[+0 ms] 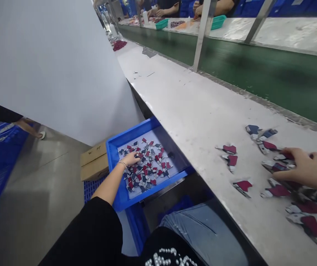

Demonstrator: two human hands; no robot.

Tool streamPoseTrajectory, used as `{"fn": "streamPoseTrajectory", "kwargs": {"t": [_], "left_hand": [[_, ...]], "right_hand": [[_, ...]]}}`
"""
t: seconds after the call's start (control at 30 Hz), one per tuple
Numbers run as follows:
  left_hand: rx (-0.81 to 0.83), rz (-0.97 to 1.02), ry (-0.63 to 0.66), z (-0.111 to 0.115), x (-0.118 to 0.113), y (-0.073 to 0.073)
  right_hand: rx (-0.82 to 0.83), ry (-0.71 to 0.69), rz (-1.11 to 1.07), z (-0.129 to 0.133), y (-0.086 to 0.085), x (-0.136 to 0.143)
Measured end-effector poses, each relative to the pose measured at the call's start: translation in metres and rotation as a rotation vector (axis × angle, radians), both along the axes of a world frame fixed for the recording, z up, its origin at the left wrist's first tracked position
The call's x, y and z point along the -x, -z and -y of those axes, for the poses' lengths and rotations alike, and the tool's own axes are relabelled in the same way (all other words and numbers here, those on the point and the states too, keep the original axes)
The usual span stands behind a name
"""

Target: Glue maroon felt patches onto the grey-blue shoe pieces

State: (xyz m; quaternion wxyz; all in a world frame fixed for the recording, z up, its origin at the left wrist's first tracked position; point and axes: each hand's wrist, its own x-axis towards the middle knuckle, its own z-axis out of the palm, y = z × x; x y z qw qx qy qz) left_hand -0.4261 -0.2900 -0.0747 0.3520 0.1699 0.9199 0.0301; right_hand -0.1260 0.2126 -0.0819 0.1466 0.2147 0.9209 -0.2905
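Note:
My left hand (131, 159) reaches into a blue tray (119, 203), its fingers closed at a small dark piece among many small red and dark blue pieces (147, 171); whether it grips that piece is too small to tell. On the white table at the right, my right hand (307, 168) is over a group of red and blue pieces with metal-coloured parts, its fingers curled with thumb and fingertips apart around a piece (279, 167). Separate red pieces (243, 186) lie to the left of that hand on the tabletop.
The white table (186, 99) runs diagonally beside a green belt (258, 77) with metal posts (202, 35). A cardboard box (94, 160) stands left of the tray, near a pale panel (64, 66). Other people's hands (162, 13) work across the belt beside green baskets (162, 24).

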Motion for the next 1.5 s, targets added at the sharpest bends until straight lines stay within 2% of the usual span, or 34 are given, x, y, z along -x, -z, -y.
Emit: {"fn": "streamPoseTrajectory", "kwargs": {"t": [0.1,0.17,0.3,0.43,0.5,0.57,0.67,0.73,0.77,0.83,0.87,0.93,1.0,1.07,1.17,1.3,1.5], "left_hand": [[-0.046,-0.132,-0.035,0.003,-0.026,0.054],[-0.066,-0.222,-0.049,0.004,-0.041,0.077],[-0.069,-0.366,-0.095,0.011,-0.053,0.102],[-0.082,-0.436,-0.15,0.01,-0.037,0.112],[-0.115,-0.479,-0.17,0.0,-0.027,0.108],[-0.176,-0.534,-0.183,-0.018,-0.023,0.094],[-0.347,-0.615,-0.075,-0.064,-0.037,0.054],[-0.484,-0.626,0.105,-0.108,-0.063,0.019],[-0.565,-0.598,0.268,-0.133,-0.08,0.001],[-0.718,-0.43,0.772,-0.184,-0.116,-0.027],[-0.736,-0.375,0.922,-0.208,-0.132,-0.036],[-0.709,-0.343,1.095,-0.245,-0.158,-0.042],[-0.676,-0.366,1.134,-0.267,-0.171,-0.039],[-0.663,-0.394,1.118,-0.274,-0.171,-0.034],[-0.656,-0.44,1.053,-0.274,-0.161,-0.03],[-0.637,-0.518,0.893,-0.273,-0.149,-0.031],[-0.66,-0.505,0.847,-0.287,-0.135,-0.039]], "right_hand": [[-0.038,0.068,-0.006,0.0,0.002,-0.006],[-0.071,0.098,0.008,-0.002,0.0,-0.008],[-0.164,0.166,0.066,-0.011,-0.005,-0.005],[-0.255,0.251,0.163,-0.011,-0.009,-0.001],[-0.259,0.243,0.216,-0.005,-0.019,0.0],[-0.256,0.215,0.242,0.004,-0.032,0.002],[-0.245,0.189,0.272,0.018,-0.052,0.007],[-0.255,0.192,0.289,0.027,-0.062,0.011],[-0.264,0.196,0.297,0.031,-0.066,0.013],[-0.282,0.202,0.31,0.037,-0.071,0.015],[-0.289,0.202,0.315,0.04,-0.073,0.015],[-0.295,0.194,0.324,0.042,-0.076,0.016],[-0.287,0.175,0.334,0.043,-0.078,0.017],[-0.27,0.157,0.352,0.042,-0.079,0.019],[-0.244,0.135,0.382,0.04,-0.081,0.022],[-0.218,0.091,0.384,0.04,-0.086,0.023],[-0.225,0.082,0.353,0.036,-0.092,0.021]]}}
